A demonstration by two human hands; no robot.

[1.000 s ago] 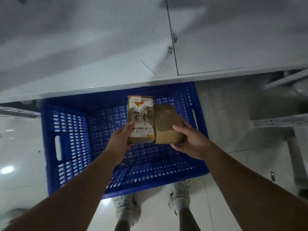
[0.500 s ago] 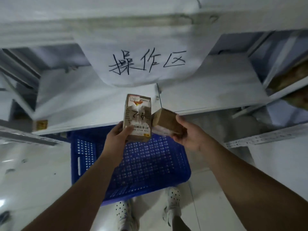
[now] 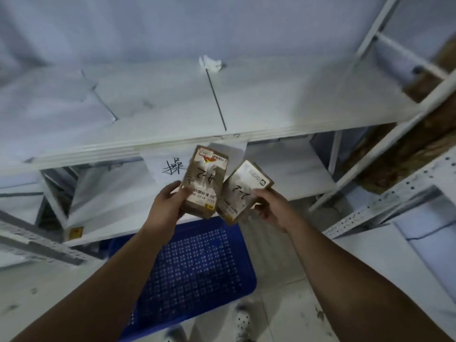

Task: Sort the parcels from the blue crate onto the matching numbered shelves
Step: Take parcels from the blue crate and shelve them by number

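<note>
- Head view: your left hand [image 3: 167, 208] sits just below frame centre. Its fingers and thumb are curled round the lower end of a brown parcel marked "4-2" [image 3: 204, 183], which is held upright with the labelled face toward you.
- Your right hand [image 3: 274, 208], at 3 o'clock from the left hand, clamps the lower right edge of a second parcel marked "2-2" [image 3: 243, 191]. This parcel tilts toward 1 o'clock.
- The two parcels meet near their lower corners; whether they touch cannot be told.
- The blue crate [image 3: 197, 272] stands on the floor at 6 o'clock from both parcels, and its perforated bottom is visible.
- A white shelf board [image 3: 271, 99] spans the frame at 12 o'clock, with a crumpled white paper [image 3: 211, 63] lying near its back.
- A paper sign [image 3: 162, 169] with a handwritten character hangs under that board, at 9 o'clock from the "4-2" parcel.
- Brown cartons [image 3: 404, 154] fill the neighbouring rack at 3 o'clock.
- A spotted white shoe [image 3: 243, 322] shows at 6 o'clock, beside the crate.
</note>
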